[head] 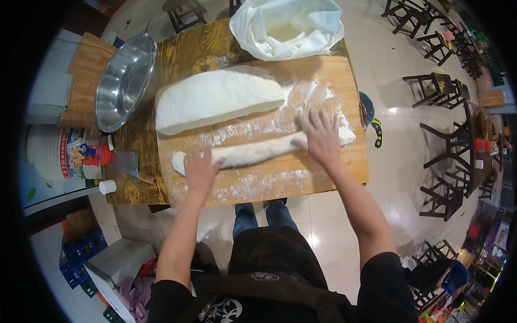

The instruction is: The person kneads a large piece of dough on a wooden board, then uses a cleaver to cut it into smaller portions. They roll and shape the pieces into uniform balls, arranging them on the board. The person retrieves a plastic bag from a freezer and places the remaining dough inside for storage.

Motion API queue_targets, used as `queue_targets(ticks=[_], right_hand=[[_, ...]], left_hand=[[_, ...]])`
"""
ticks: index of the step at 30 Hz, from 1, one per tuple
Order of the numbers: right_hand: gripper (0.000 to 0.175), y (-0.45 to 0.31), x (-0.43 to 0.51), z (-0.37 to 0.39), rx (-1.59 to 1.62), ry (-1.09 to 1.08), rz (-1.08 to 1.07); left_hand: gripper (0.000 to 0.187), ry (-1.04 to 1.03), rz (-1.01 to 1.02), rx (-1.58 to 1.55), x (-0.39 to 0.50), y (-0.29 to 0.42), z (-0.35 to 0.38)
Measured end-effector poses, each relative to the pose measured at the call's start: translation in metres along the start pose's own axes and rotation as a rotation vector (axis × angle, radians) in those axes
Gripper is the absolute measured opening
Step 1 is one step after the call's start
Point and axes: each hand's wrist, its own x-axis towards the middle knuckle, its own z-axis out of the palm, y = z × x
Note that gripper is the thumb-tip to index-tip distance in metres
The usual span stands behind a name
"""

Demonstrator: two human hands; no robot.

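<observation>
A long rope of white dough [258, 151] lies slantwise across a floured wooden board [278, 183]. My left hand [200, 167] rests palm down over the rope near its left end, thumb apart. Close to the other end, my right hand [321, 133] presses on the dough with its fingers spread; this hand is slightly blurred. Neither hand is closed around the rope. Behind it sits a thick slab of dough [220, 97] with a straight cut front face. Loose flour is scattered between the two pieces and along the board's near side.
A white bag of flour [291, 32] stands open at the table's far edge. Left of the board are a large steel bowl [127, 82], a scraper with a wooden handle [127, 163] and a white bucket [48, 153]. Wooden stools [438, 87] stand on the floor at right.
</observation>
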Motion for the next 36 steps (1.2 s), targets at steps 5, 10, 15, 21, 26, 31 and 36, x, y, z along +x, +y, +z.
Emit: queue_targets(ticks=[5, 10, 15, 21, 26, 31, 36], right_hand=[[0.066, 0.001, -0.037, -0.012, -0.072, -0.031, 0.060], [0.064, -0.001, -0.114, -0.025, -0.073, 0.056, 0.001], [0.054, 0.048, -0.039, -0.004, -0.001, 0.014, 0.039], [0.048, 0.041, -0.026, -0.010, 0.074, 0.086, 0.124], [0.060, 0.015, -0.097, -0.018, -0.010, 0.104, 0.047], [0.054, 0.043, -0.053, -0.006, 0.030, -0.047, 0.204], [0.047, 0.040, -0.013, -0.014, 0.083, -0.034, 0.247]], left_hand=[[0.051, -0.087, -0.049, -0.030, -0.011, -0.007, -0.011], [0.053, 0.221, 0.273, -0.017, -0.045, -0.020, -0.018], [0.047, -0.296, 0.151, -0.130, -0.007, -0.065, -0.008], [0.045, -0.048, 0.094, -0.022, 0.005, -0.079, -0.008], [0.058, 0.039, 0.387, -0.194, -0.022, -0.099, -0.018], [0.055, -0.317, 0.464, -0.111, 0.014, -0.140, -0.028], [0.062, -0.289, 0.484, -0.142, 0.052, -0.140, -0.048]])
